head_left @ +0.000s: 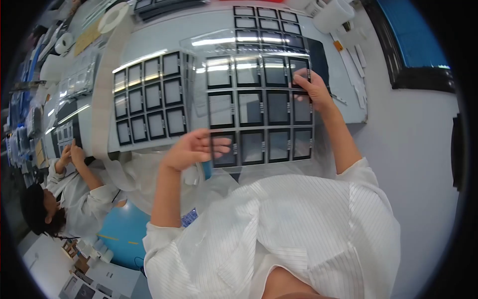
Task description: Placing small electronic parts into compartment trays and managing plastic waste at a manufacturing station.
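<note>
A clear plastic sheet [262, 129] with a grid of black-framed rectangular panes is raised in front of me, tilted. My right hand [312, 89] pinches its right edge near the upper panes, thumb on the near side. At the lower left edge is my left hand [199, 148], slightly blurred; its fingers are stretched out and overlap the sheet's corner pane. Whether those fingers press on the sheet, I cannot tell. Beyond it, a similar sheet of framed panes [267, 23] lies at the far side of the table, partly covered by the raised one.
Another sheet of framed panes [149, 97] lies on the white table [164, 42] to the left. A white roll [334, 16] stands at the back right. A dark-framed blue panel [416, 32] is at far right. A co-worker [74, 199] works at the left.
</note>
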Demonstrator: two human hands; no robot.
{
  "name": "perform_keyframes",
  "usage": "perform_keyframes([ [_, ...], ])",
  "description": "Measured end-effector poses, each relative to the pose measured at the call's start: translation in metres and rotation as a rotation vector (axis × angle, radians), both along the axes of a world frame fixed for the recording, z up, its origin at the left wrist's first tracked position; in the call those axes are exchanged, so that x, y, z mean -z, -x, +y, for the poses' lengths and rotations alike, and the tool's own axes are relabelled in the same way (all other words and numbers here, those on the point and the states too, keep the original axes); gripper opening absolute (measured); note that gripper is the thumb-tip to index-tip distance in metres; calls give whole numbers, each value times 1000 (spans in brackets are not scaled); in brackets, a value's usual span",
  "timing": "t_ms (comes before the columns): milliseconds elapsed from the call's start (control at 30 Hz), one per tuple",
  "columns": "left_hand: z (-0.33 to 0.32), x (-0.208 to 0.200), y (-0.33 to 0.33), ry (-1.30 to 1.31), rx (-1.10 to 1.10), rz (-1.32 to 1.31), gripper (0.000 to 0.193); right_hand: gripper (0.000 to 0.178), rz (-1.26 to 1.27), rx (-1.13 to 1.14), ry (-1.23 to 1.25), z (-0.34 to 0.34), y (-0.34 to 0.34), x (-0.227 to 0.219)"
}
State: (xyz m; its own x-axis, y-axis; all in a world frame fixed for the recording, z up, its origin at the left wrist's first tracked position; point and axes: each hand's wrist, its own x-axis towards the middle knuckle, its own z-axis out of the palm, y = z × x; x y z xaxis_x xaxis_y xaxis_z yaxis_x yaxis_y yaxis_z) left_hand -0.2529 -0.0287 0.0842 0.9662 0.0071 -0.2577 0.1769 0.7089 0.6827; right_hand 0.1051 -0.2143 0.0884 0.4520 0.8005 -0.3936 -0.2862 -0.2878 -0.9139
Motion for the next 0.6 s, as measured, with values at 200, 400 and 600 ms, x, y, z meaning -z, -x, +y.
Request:
perform_keyframes([
  [200,-109,108,-45,155,-258,347,27,59,-885,171,549,-97,-32,72],
  [400,-144,99,-29,321,-287,333,35,56,-980,-433,162,-72,87,58],
  [600,-157,109,-31,-198,-126,277,40,73,-1050,-601,352,-71,128,60],
])
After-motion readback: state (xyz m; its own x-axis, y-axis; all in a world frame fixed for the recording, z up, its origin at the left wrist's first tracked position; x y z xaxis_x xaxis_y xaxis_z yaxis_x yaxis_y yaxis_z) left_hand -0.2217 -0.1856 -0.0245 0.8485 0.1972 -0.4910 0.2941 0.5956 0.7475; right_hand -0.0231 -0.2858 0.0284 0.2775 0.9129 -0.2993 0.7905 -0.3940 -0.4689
